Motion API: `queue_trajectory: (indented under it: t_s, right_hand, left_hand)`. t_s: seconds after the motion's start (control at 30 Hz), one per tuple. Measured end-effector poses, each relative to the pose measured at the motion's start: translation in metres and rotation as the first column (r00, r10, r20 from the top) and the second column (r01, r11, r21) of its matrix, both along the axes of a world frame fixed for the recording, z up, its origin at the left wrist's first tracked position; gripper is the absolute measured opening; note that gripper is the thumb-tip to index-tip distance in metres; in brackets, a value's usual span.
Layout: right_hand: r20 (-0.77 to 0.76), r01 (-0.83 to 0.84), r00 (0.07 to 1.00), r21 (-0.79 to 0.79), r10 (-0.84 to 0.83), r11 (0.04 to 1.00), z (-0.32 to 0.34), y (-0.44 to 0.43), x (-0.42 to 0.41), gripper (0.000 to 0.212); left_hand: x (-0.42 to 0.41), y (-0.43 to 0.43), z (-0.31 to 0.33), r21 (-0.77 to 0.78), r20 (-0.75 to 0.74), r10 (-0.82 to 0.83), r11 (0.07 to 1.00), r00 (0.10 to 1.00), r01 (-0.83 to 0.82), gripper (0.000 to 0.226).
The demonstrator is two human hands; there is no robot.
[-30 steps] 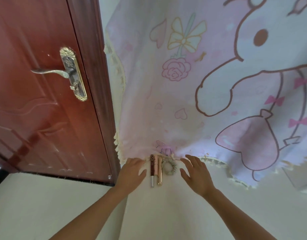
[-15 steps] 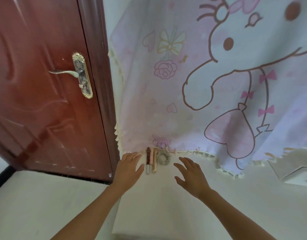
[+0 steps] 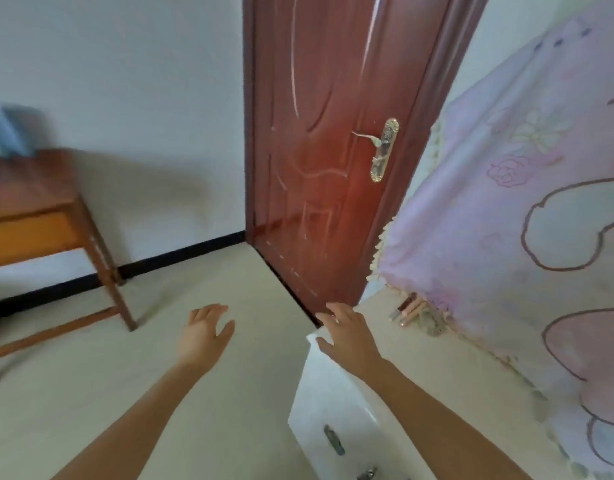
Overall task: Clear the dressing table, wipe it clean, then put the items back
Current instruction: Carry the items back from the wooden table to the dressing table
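Note:
The white dressing table (image 3: 395, 344) runs along the right, its drawer front (image 3: 333, 410) facing me. At its far end lie two slim cosmetic tubes (image 3: 407, 308) and a pale hair scrunchie (image 3: 432, 323), against the edge of a pink cartoon cloth (image 3: 513, 237) that hangs over the back. My right hand (image 3: 347, 336) hovers open above the table's left corner, holding nothing. Off the table, over the floor, my left hand (image 3: 205, 332) is open with its fingers spread, and it is empty too.
A dark red door (image 3: 319, 150) with a brass handle (image 3: 381, 147) stands just beyond the table's corner. At the far left is a wooden side table (image 3: 38, 209) with something blue on top. Pale floor (image 3: 108, 375) lies between.
The view has swung left, bringing the floor and the wooden table into sight. Both hands have drawn back from the tubes and scrunchie; the left one now hangs over the floor.

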State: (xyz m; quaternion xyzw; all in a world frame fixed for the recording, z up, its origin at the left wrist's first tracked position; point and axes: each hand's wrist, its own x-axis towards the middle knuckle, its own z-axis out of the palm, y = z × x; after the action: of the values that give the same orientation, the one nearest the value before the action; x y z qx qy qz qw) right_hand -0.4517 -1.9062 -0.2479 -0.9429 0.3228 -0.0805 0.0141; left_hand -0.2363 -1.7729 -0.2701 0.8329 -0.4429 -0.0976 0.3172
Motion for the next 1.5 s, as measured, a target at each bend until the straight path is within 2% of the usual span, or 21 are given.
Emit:
queue_trajectory:
  t_s: [0.1, 0.23, 0.33, 0.4, 0.53, 0.7, 0.9, 1.13, 1.33, 1.5]
  right_hand:
    - [0.006, -0.220, 0.976, -0.028, 0.220, 0.975, 0.011, 0.044, 0.069, 0.040]
    - [-0.005, -0.464, 0.885, -0.110, 0.466, 0.879, 0.029, 0.123, 0.157, 0.041]
    - [0.033, -0.603, 0.797, 0.005, 0.603, 0.797, 0.040, 0.195, 0.217, 0.044]
    - [0.056, -0.692, 0.719, -0.031, 0.693, 0.721, 0.043, 0.245, 0.253, 0.043]
    - [0.110, -0.766, 0.636, -0.029, 0.764, 0.642, 0.052, 0.341, 0.322, 0.044]
    - [0.136, -0.776, 0.627, 0.014, 0.768, 0.631, 0.062, 0.425, 0.391, 0.044]
    - [0.166, -0.742, 0.667, 0.059, 0.727, 0.668, 0.066, 0.460, 0.442, 0.044]
    - [0.227, -0.720, 0.682, 0.041, 0.695, 0.693, 0.071, 0.436, 0.522, 0.040]
    - [0.204, -0.747, 0.651, 0.006, 0.731, 0.664, 0.084, 0.407, 0.628, 0.038]
    - [0.242, -0.745, 0.652, 0.024, 0.719, 0.667, 0.083, 0.392, 0.714, 0.037]
  left_hand:
    - [0.045, 0.085, 0.016, -0.006, 0.032, 0.221, 0.975, 0.975, -0.221, 0.038]
    - [0.085, 0.200, 0.033, -0.033, 0.053, 0.472, 0.882, 0.880, -0.471, 0.039]
    - [0.108, 0.289, 0.041, -0.047, 0.039, 0.616, 0.788, 0.787, -0.614, 0.037]
    - [0.123, 0.349, 0.047, -0.049, 0.038, 0.686, 0.727, 0.727, -0.684, 0.038]
    - [0.161, 0.454, 0.063, -0.079, 0.067, 0.760, 0.650, 0.647, -0.756, 0.039]
    - [0.214, 0.541, 0.085, -0.122, 0.119, 0.783, 0.622, 0.610, -0.774, 0.040]
    - [0.272, 0.568, 0.092, -0.145, 0.111, 0.761, 0.649, 0.639, -0.747, 0.041]
    - [0.349, 0.542, 0.082, -0.189, 0.038, 0.712, 0.694, 0.701, -0.694, 0.041]
    - [0.442, 0.520, 0.084, -0.146, 0.026, 0.718, 0.691, 0.695, -0.708, 0.039]
    - [0.518, 0.508, 0.089, -0.192, 0.001, 0.758, 0.641, 0.653, -0.743, 0.038]
